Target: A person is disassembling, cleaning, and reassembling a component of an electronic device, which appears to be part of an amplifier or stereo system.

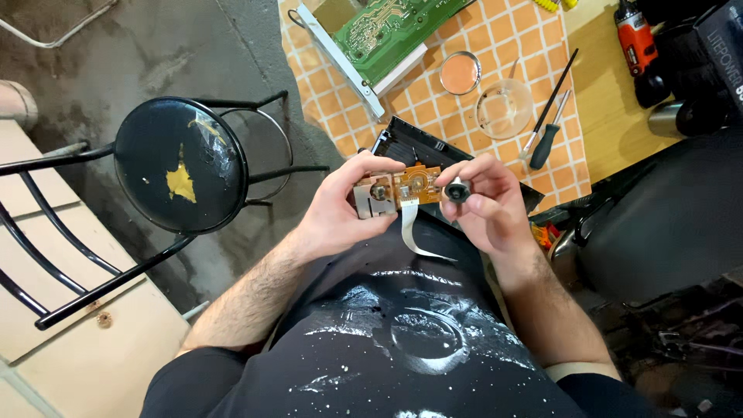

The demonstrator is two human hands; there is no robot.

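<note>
We pinch small orange board [402,190] in left hand [340,213], lifted for viewing | right hand [487,205] fingertips grasp black knob [457,190] beside it | ribbon cable [414,232] dangles free

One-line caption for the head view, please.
Left hand holds a small orange circuit board with a white ribbon cable; right hand pinches a black knob above a checkered tablecloth.

You get even, soft light from above, with faint shadows under the black stool [182,164]. Glare streaks the dark glossy sheet [402,333] on your lap (bright white patches). Edges bend with wide-angle distortion; the centre stays sharp.
</note>
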